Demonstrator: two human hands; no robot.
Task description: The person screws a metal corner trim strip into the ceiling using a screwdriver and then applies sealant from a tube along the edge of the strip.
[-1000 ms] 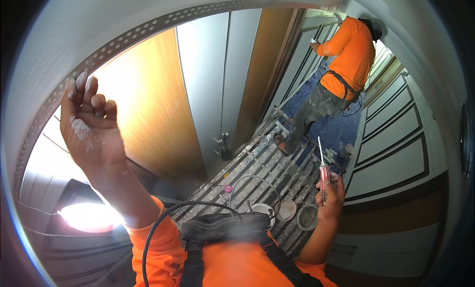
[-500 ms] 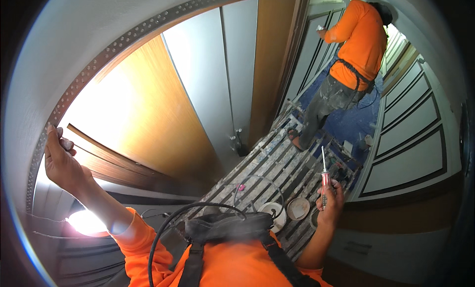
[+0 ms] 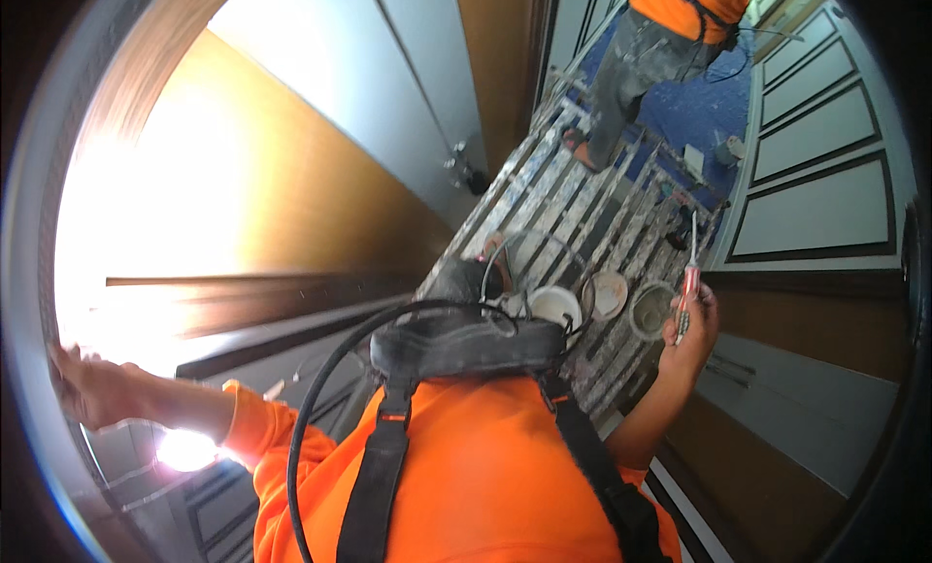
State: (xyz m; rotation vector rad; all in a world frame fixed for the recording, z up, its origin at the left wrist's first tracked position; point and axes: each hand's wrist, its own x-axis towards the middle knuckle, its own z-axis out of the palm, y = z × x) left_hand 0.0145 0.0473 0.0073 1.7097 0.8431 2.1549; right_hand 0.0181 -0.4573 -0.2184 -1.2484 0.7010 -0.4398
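Note:
My right hand (image 3: 694, 328) is closed around a screwdriver (image 3: 691, 277) with a red and clear handle, its thin metal shaft pointing up and away from me. At the far left, my left hand (image 3: 92, 388) is raised against the edge of the curved wall strip (image 3: 73, 126). Motion and glare smear its fingers, so I cannot tell whether they grip anything. The strip's row of small holes is blurred now. Under my left forearm a bright lamp (image 3: 187, 451) glows.
Below me lies a slatted, paint-spattered platform (image 3: 553, 189). On it stand a white bucket (image 3: 555, 304), a shallow round container (image 3: 610, 296) and a grey bucket (image 3: 651, 313). A co-worker (image 3: 646, 68) stands at its far end. A black cable (image 3: 309, 442) loops beside my chest. Panelled doors (image 3: 815, 209) flank the right.
The view has tilted down and shifted. My left hand appears lower along the left edge and is blurred. My right hand, still holding the screwdriver, appears farther right and higher.

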